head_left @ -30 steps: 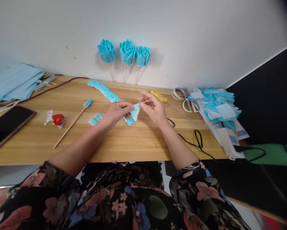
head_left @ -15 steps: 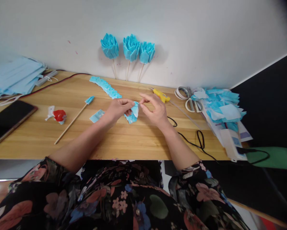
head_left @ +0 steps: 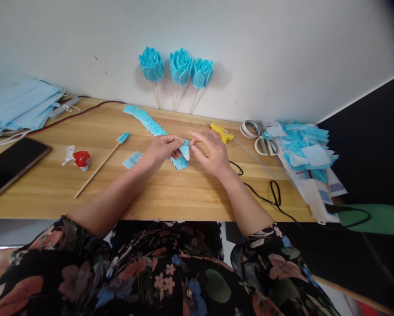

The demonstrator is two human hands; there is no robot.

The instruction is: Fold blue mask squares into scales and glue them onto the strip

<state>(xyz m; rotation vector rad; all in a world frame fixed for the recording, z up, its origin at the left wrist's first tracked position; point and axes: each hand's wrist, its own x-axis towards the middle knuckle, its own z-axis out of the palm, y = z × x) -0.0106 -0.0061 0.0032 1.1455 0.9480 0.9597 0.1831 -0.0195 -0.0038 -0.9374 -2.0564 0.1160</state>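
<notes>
My left hand (head_left: 160, 151) pinches a small blue-and-white fabric piece (head_left: 185, 151) between thumb and fingers above the table. At the piece's right edge, my right hand (head_left: 214, 152) has its thumb and fingertips closed on it. Partly hidden below the held piece lie more blue fabric pieces (head_left: 180, 163). A long row of folded blue pieces (head_left: 146, 122) runs up and left from my hands. By my left wrist lies a loose light-blue square (head_left: 132, 159). A wooden stick (head_left: 98, 169) with a folded blue tip rests farther left.
Three blue fabric flowers (head_left: 181, 66) on sticks lean against the wall. A yellow glue gun (head_left: 221, 132), scissors (head_left: 266, 145), tape roll (head_left: 248, 129) and heap of blue pieces (head_left: 307, 145) are right. Left are a phone (head_left: 14, 164), red wrapper (head_left: 81, 159) and face masks (head_left: 22, 105).
My right hand has shifted slightly left, its fingers closer to my left hand at the edge of the fabric piece. The piece looks narrower. My left hand has stayed put.
</notes>
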